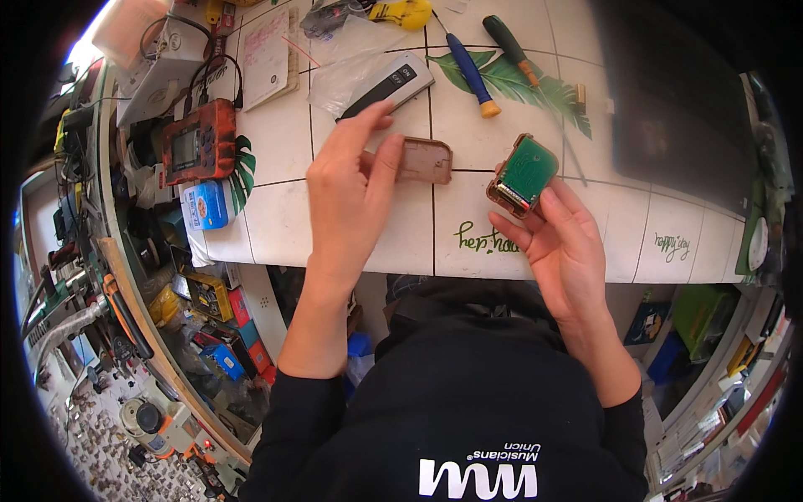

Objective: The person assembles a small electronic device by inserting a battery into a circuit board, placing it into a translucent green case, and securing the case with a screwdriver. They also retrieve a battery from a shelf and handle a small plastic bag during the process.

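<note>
My left hand (355, 180) pinches the left end of a brown plastic cover (428, 161), whose hollow inner side faces up. Part of that end is hidden behind my thumb. In my right hand (570, 238) sits the other half of the brown case, holding a green circuit board (529, 169). A small cylindrical battery (512, 197) shows along the board's near edge. The two case halves are apart. Just beyond my left fingertips lies a grey remote control (389, 84) with a black panel.
A blue-handled screwdriver (470, 74) and a dark green-handled one (510, 50) lie at the back. An orange-and-black device with a screen (199, 142) and a blue box (206, 205) stand at left. A dark mat or panel (682, 125) covers the right side.
</note>
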A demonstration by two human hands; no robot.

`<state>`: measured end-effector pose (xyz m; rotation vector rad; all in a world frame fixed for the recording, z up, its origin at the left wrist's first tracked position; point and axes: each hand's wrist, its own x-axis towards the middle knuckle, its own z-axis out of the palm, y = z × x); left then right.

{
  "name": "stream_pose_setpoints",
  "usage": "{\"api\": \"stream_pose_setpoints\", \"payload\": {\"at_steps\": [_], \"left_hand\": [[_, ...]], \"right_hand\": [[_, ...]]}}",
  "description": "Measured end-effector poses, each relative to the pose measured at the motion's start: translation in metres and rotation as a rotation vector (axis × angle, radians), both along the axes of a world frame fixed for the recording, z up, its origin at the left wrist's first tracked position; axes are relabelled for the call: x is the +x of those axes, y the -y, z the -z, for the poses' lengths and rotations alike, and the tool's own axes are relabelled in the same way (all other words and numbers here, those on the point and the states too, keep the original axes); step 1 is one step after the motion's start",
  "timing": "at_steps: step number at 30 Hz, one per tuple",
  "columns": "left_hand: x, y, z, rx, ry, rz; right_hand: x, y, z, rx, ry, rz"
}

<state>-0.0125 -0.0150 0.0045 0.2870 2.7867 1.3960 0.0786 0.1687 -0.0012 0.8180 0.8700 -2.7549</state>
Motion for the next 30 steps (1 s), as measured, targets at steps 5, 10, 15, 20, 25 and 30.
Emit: {"api": "stream_pose_setpoints", "payload": {"at_steps": [5,10,15,20,25,30], "left_hand": [[0.017,-0.008,-0.012,-0.158,-0.240,0.129],[0.028,-0.039,-0.012,-0.018,-0.235,0.292],[0.031,-0.044,-0.010,0.046,-0.075,0.280],[0.029,-0.045,-0.013,0.105,0.009,0.275],[0.032,-0.048,-0.009,0.137,-0.028,0.250],[0.029,-0.045,-0.008,0.496,0.307,0.169]], "right_hand": [[-0.001,0.004,-0.001,0.005,-0.003,-0.003],[-0.001,0.008,-0.001,-0.005,-0.024,0.007],[0.004,0.007,0.003,0.050,-0.020,-0.018],[0.005,0.009,0.004,0.079,-0.033,0.010],[0.004,0.009,0.002,0.093,-0.055,0.031],[0.001,0.009,0.000,0.045,-0.070,0.060]]}}
